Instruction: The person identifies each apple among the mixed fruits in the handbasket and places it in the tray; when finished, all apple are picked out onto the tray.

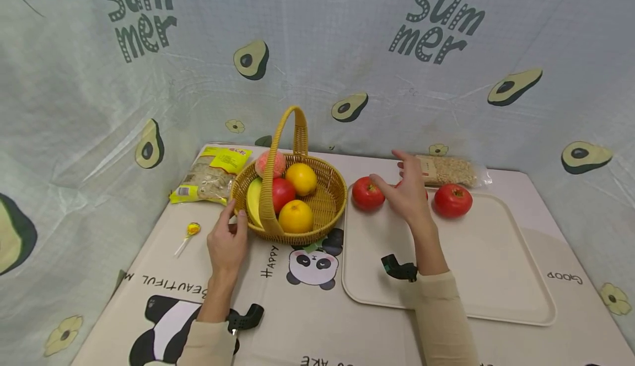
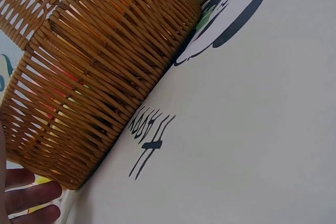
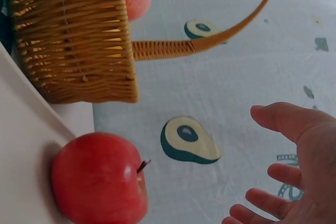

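A yellow wicker basket point(image 1: 323, 211) with an upright handle holds a banana, a peach, a red fruit and two orange ones. Against its left side rests the left hand point(image 1: 228, 245), fingers extended; the left wrist view shows its fingertips point(image 2: 37, 198) by the basket wall point(image 2: 100, 72). The right hand point(image 1: 409, 192) hovers over the tray's back part, fingers spread, holding nothing. Beneath and behind it a red fruit is mostly hidden. Left of it lies a red apple point(image 1: 367, 194), also large in the right wrist view point(image 3: 100, 179); another red fruit point(image 1: 452, 200) sits to its right.
The beige tray point(image 1: 486, 261) lies on the right of the table. Behind it is a bag of grains point(image 1: 448, 171). A yellow-labelled bag point(image 1: 210, 173) stands left of the basket, with a lollipop point(image 1: 192, 229) in front. A printed curtain point(image 1: 297, 52) hangs behind the table.
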Demonstrator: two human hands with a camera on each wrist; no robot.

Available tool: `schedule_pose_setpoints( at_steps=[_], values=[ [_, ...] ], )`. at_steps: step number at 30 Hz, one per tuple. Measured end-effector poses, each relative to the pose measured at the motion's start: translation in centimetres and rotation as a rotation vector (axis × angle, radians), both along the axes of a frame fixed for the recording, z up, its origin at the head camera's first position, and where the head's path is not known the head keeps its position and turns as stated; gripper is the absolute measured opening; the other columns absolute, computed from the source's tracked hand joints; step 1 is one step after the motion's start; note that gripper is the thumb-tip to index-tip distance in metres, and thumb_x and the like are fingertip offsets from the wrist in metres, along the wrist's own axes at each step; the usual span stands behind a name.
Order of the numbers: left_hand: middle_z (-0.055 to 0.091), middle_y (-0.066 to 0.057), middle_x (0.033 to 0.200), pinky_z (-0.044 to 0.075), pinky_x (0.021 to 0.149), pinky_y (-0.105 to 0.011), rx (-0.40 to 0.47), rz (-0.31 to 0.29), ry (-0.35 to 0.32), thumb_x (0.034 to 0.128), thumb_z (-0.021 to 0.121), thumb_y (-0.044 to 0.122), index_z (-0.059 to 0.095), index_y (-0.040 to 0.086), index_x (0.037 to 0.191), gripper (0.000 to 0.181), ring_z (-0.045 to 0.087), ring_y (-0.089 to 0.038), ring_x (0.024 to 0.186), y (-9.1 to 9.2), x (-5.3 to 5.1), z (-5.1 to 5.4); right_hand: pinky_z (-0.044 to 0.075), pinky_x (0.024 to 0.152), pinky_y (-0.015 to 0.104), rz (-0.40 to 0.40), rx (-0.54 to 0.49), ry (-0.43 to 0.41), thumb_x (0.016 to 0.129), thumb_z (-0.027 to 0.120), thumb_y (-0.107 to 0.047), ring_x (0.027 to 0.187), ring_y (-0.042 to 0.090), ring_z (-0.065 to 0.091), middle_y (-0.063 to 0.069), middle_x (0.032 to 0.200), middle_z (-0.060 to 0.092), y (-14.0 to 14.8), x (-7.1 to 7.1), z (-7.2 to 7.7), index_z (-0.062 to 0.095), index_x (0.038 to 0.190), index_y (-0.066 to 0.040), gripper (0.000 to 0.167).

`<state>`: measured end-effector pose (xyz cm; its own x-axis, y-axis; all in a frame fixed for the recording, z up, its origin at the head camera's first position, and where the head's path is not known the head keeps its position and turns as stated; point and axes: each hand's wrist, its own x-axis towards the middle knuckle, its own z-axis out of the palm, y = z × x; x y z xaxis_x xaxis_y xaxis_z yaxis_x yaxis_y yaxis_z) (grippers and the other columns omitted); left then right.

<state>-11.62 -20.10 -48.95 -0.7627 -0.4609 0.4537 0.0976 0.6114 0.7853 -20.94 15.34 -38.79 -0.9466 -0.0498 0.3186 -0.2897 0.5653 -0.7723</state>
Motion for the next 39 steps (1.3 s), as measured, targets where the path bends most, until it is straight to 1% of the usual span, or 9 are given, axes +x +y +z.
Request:
schedule_pose_setpoints(
  at_steps=[3, 6, 12, 18, 24, 29, 39],
  values=[
    [0.067, -0.014, 0.133, 0.036, 0.069, 0.006, -0.001, -0.004, 0.008, 0.1016, 0.056, 0.028, 0.061, 0.007, 0.137, 0.041, 0.075, -0.033, 0.08, 0.0, -0.1, 0.0, 0.043, 0.109, 0.053, 0.022, 0.009, 0.043, 0.087, 0.076, -0.026, 0.129, 0.035, 0.044, 0.018, 0.147, 0.043, -0.6, -0.2, 0.2, 0.041, 0.148, -0.005, 0.073],
    [0.067, -0.014, 0.132, 0.036, 0.068, 0.006, 0.0, -0.003, 0.01, 0.1015, 0.056, 0.028, 0.061, 0.008, 0.137, 0.041, 0.075, -0.033, 0.08, 0.0, -0.1, -0.1, 0.044, 0.108, 0.053, 0.044, 0.024, 0.057, 0.087, 0.077, -0.025, 0.128, 0.035, 0.044, 0.018, 0.147, 0.043, -1.2, -0.3, 0.4, 0.042, 0.147, -0.005, 0.073],
    [0.067, -0.013, 0.133, 0.036, 0.068, 0.006, 0.005, 0.002, 0.001, 0.1015, 0.056, 0.028, 0.061, 0.009, 0.137, 0.041, 0.075, -0.032, 0.079, 0.0, -0.1, -0.2, 0.046, 0.107, 0.053, 0.072, 0.045, 0.037, 0.087, 0.076, -0.03, 0.131, 0.034, 0.045, 0.014, 0.15, 0.042, -2.4, -0.5, 0.7, 0.041, 0.148, -0.011, 0.073],
    [0.066, -0.013, 0.134, 0.035, 0.067, 0.006, 0.003, 0.002, -0.002, 0.1017, 0.056, 0.028, 0.061, 0.008, 0.137, 0.041, 0.074, -0.032, 0.079, 0.0, -0.1, -0.1, 0.046, 0.107, 0.053, 0.094, 0.065, 0.031, 0.088, 0.075, -0.031, 0.13, 0.035, 0.046, 0.015, 0.151, 0.041, -3.5, -0.6, 1.0, 0.042, 0.148, -0.009, 0.072],
    [0.067, -0.014, 0.133, 0.036, 0.067, 0.006, 0.005, 0.0, -0.005, 0.1018, 0.056, 0.028, 0.061, 0.008, 0.137, 0.041, 0.074, -0.032, 0.079, 0.0, 0.0, -0.1, 0.045, 0.108, 0.052, 0.14, 0.081, 0.021, 0.088, 0.074, -0.032, 0.131, 0.034, 0.045, 0.015, 0.152, 0.039, -4.7, -0.7, 1.2, 0.039, 0.149, -0.009, 0.074],
    [0.067, -0.013, 0.133, 0.036, 0.067, 0.006, 0.009, 0.0, -0.014, 0.1021, 0.055, 0.029, 0.06, 0.009, 0.138, 0.041, 0.074, -0.031, 0.079, 0.0, 0.0, -0.2, 0.045, 0.109, 0.051, 0.172, 0.099, 0.019, 0.089, 0.073, -0.034, 0.131, 0.033, 0.046, 0.014, 0.152, 0.04, -5.6, -0.9, 1.3, 0.039, 0.15, -0.01, 0.074],
    [0.066, -0.014, 0.134, 0.036, 0.069, 0.006, 0.026, -0.007, -0.015, 0.1022, 0.055, 0.029, 0.06, 0.009, 0.138, 0.041, 0.075, -0.033, 0.085, 0.0, -0.1, -0.2, 0.046, 0.108, 0.049, 0.228, 0.131, 0.0, 0.09, 0.072, -0.035, 0.129, 0.032, 0.048, 0.012, 0.151, 0.04, -7.4, -1.2, 1.3, 0.04, 0.149, -0.011, 0.072]
  ],
)
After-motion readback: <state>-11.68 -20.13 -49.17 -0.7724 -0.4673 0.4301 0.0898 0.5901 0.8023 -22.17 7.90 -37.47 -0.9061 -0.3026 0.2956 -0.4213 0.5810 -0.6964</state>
